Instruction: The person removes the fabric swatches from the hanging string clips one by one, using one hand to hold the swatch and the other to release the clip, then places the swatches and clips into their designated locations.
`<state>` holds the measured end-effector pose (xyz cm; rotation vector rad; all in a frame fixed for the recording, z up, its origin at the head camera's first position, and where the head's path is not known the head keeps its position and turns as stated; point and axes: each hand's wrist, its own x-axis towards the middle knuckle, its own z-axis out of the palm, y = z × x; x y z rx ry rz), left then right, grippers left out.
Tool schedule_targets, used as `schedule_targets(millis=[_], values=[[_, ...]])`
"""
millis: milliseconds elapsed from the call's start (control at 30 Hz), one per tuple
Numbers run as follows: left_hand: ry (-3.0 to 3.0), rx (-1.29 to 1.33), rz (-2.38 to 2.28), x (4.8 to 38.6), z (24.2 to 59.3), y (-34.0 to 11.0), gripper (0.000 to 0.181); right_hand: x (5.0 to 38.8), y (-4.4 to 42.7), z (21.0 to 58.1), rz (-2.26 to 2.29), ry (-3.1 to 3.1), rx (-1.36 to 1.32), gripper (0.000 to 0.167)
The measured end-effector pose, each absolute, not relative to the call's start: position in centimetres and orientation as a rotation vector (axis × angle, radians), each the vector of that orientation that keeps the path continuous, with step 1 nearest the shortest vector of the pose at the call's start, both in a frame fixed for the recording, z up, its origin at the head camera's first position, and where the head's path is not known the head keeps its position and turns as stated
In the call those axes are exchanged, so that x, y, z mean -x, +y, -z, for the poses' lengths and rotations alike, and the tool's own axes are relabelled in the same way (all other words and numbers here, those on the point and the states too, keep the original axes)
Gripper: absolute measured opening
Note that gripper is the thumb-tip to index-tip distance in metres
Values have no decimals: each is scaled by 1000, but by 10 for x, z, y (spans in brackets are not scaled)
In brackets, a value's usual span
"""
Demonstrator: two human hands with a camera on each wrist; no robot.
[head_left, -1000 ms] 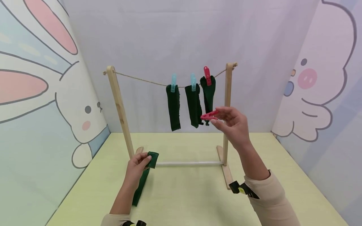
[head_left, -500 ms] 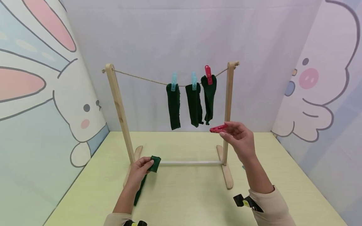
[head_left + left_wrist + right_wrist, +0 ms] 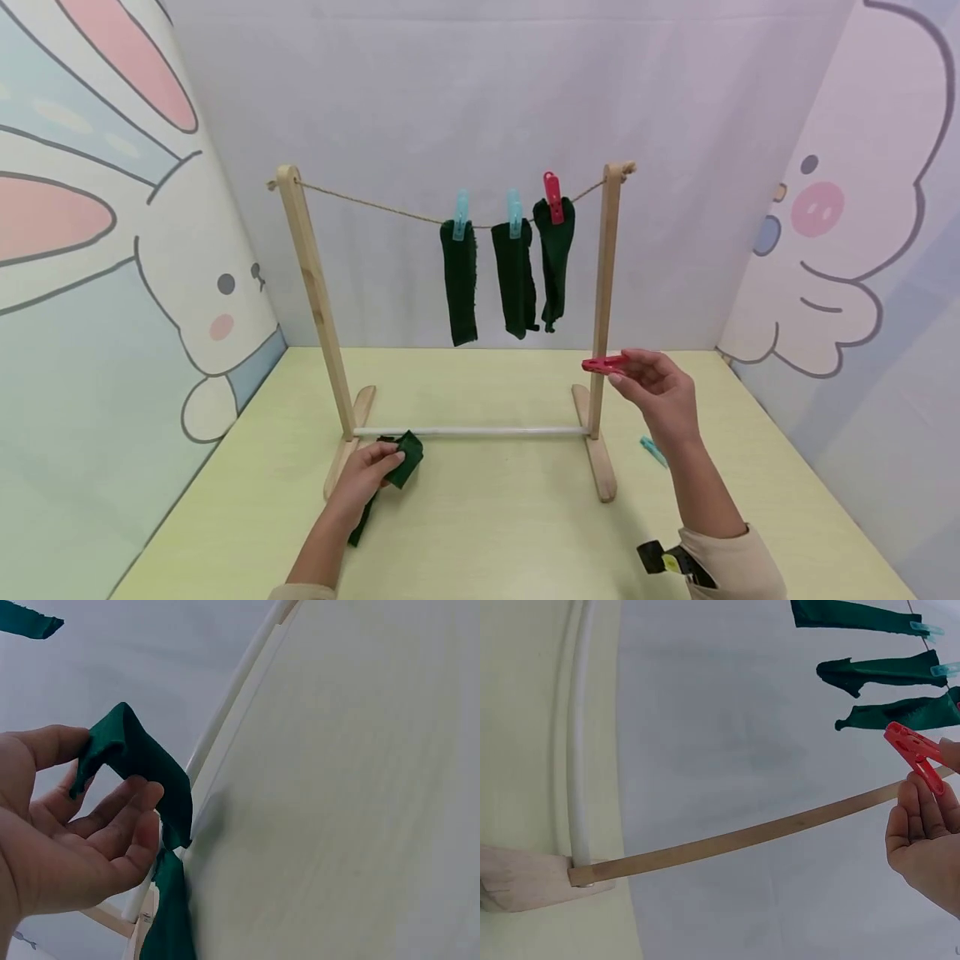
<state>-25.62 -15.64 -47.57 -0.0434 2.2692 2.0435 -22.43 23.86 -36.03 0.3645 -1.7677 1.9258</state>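
My left hand (image 3: pixel 360 482) pinches a dark green piece of cloth (image 3: pixel 406 459) low over the table. In the left wrist view the folded cloth (image 3: pixel 154 769) sits between thumb and fingers, and a longer green strip (image 3: pixel 171 915) hangs below it. My right hand (image 3: pixel 666 400) holds a red clothespin (image 3: pixel 602 365) by its handle end, in front of the right post. The right wrist view shows this clothespin (image 3: pixel 915 750) pinched between thumb and fingers. Several green cloths hang on the cord: two under light blue clothespins (image 3: pixel 461 217), one (image 3: pixel 555 258) under a red clothespin (image 3: pixel 552 198).
A wooden rack stands on the pale yellow table (image 3: pixel 480 533), with a left post (image 3: pixel 315 292), a right post (image 3: pixel 604 300), a sagging cord (image 3: pixel 375 205) and a white bottom bar (image 3: pixel 472 432). A blue clothespin (image 3: pixel 653 452) lies right of the rack. Printed panels flank both sides.
My right hand has drawn down and to the right with the red clothespin, away from the hanging cloths. The left hand has lowered slightly with its cloth. A blue clothespin on the table has come into view.
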Motion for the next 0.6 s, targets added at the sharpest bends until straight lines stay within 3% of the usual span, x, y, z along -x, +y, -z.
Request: schedule_targets(millis=[600], values=[[2405, 9, -1791, 227, 492, -154, 20, 209, 274, 400, -1736, -2152, 31, 37]])
